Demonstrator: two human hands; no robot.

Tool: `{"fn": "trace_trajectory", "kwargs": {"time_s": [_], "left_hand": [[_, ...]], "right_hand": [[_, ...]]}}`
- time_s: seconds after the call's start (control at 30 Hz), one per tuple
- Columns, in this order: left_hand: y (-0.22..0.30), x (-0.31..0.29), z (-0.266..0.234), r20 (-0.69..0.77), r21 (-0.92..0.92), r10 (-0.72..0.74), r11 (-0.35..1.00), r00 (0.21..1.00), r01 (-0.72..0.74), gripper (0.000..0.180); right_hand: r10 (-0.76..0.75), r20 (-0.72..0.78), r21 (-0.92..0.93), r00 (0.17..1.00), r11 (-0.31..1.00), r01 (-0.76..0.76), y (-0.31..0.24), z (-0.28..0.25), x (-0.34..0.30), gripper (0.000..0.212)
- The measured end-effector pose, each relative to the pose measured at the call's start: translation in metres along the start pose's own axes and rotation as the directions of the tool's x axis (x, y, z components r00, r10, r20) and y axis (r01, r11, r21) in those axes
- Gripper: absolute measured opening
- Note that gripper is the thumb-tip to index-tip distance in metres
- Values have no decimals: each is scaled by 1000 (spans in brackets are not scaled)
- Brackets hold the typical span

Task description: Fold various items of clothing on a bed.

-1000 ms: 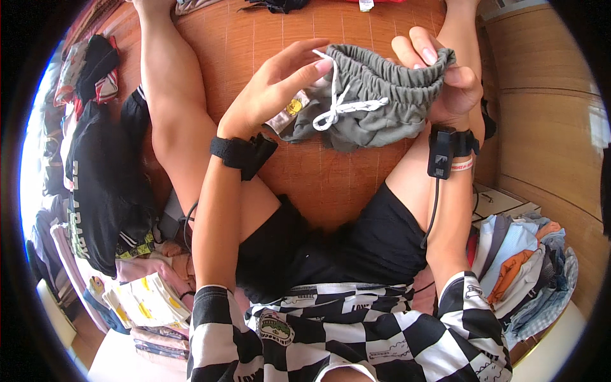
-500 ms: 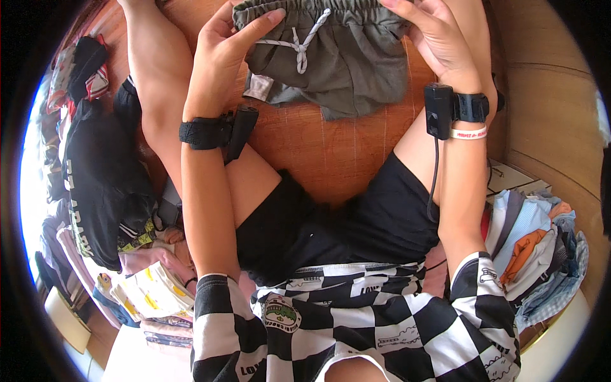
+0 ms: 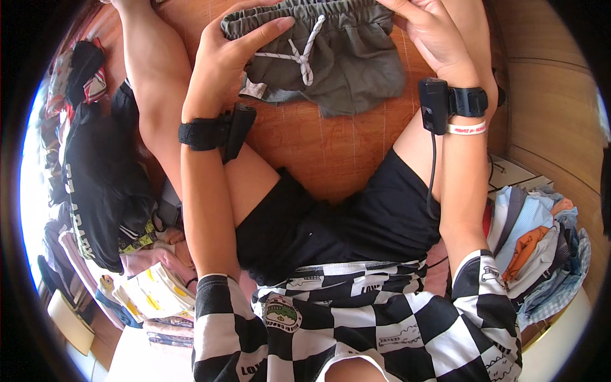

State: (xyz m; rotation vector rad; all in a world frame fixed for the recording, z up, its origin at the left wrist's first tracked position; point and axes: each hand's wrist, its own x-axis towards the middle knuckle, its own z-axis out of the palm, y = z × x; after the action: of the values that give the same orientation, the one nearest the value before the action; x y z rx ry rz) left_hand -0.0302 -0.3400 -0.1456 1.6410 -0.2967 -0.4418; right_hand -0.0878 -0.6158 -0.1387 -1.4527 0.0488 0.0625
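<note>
Your left hand (image 3: 223,60) lies flat, fingers extended, on the grey shorts (image 3: 331,57) waistband, left end. Your right hand (image 3: 436,38) curls over its right end; grip can't be confirmed. Shorts rest on wooden floor (image 3: 318,140) btwn both hands

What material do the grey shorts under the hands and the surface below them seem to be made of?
The grey shorts look like soft matte woven or knit fabric, probably cotton: they crease loosely, have a gathered elastic waistband and a white drawstring. The surface looks like a woven mat or wood, reddish-brown with a faint sheen and fine lines; which one is unclear.
</note>
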Motion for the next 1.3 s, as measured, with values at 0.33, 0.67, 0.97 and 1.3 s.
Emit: {"fn": "trace_trajectory", "kwargs": {"time_s": [0.33, 0.67, 0.97, 1.3], "left_hand": [[-4, 1, -3, -73, 171, 38, 985, 997, -25, 38], [0, -2, 0, -181, 180, 77, 983, 981, -44, 30], [-13, 6, -7, -224, 178, 86, 983, 971, -46, 30], [-12, 3, -19, -5, -106, -10, 994, 1000, 9, 37]], "right_hand": [[-4, 47, -104, 999, 995, 9, 2, -2, 2, 32], [35, 61, -216, 997, 976, -21, 9, 4, 4, 49], [-66, -29, -350, 997, 935, 52, 17, 5, 7, 37], [-137, -79, -97, 987, 987, 129, 2, -4, 4, 20]]}}
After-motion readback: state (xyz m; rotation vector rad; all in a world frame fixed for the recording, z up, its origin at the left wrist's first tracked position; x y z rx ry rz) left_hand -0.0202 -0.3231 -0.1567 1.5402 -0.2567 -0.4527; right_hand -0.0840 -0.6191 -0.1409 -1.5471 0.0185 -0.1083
